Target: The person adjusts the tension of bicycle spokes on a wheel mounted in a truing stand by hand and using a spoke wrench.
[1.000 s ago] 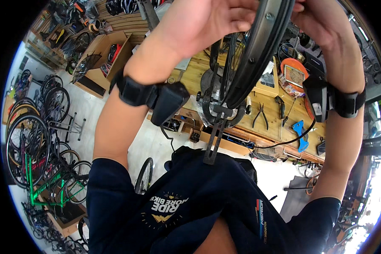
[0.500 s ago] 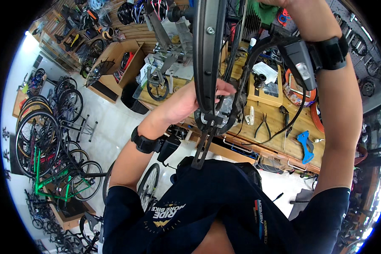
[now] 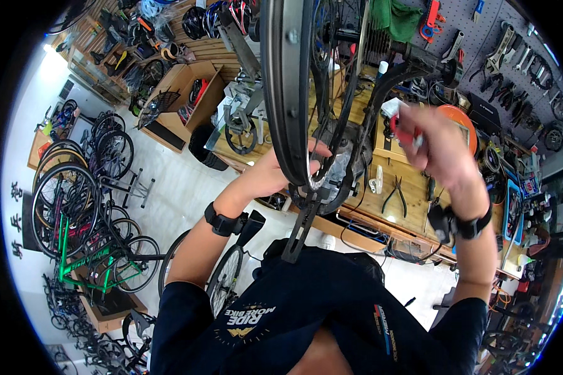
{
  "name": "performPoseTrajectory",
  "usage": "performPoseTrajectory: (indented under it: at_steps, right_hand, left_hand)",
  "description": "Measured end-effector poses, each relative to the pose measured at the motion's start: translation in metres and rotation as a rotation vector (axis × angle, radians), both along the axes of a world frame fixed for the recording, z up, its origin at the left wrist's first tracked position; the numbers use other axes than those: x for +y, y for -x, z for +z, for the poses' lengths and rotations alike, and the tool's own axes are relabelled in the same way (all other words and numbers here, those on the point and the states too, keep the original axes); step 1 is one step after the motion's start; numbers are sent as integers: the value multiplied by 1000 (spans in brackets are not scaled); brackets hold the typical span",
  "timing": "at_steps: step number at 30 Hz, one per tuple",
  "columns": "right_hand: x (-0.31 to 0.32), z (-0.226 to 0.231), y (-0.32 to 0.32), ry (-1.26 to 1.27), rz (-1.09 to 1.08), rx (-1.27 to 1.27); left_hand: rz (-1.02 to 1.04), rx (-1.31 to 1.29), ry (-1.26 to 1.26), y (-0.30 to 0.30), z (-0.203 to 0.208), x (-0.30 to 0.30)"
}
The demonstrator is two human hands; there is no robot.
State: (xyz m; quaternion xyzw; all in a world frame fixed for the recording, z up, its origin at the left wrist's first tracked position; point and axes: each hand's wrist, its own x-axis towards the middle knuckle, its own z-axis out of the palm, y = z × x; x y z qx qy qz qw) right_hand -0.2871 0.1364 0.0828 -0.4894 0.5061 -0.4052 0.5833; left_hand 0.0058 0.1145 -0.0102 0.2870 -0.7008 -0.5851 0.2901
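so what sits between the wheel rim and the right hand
Between wheel rim and right hand, the head view shows left fingertips, a black stand arm and a yellow tray.

The wheel rim (image 3: 286,87) is black with a dull grey sheen and small silvery spots, and the blurred object (image 3: 408,133) in the right hand (image 3: 443,150) shows bright red. A navy shirt (image 3: 281,281) carries white and gold print on one side of the chest, above a yellow-brown, wood-grained bench (image 3: 413,217) with black-handled pliers (image 3: 395,197) and an orange round dish (image 3: 470,124). Behind are a green cloth (image 3: 394,20) and a grey pegboard (image 3: 468,57) patterned with rows of dark dots; leftward, a vivid green bicycle frame (image 3: 64,240), a tan cardboard box (image 3: 202,103) and a whitish floor (image 3: 184,176).
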Motion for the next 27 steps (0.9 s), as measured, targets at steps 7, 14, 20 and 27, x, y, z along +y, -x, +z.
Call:
performPoseTrajectory:
  at_steps: [7,14,20,27]
  right_hand:
    - [31,-97,-24,139,79,195]
    - [81,-99,-59,138,-205,164]
    - [141,-108,-70,29,-447,193]
    - [193,-123,-73,47,-640,232]
  left_hand:
    - [-47,-29,17,2,13,-9]
    - [-186,-149,467,-1,-13,-46]
    - [-325,-294,641,10,-14,-79]
    - [-428,-326,478,13,-29,-94]
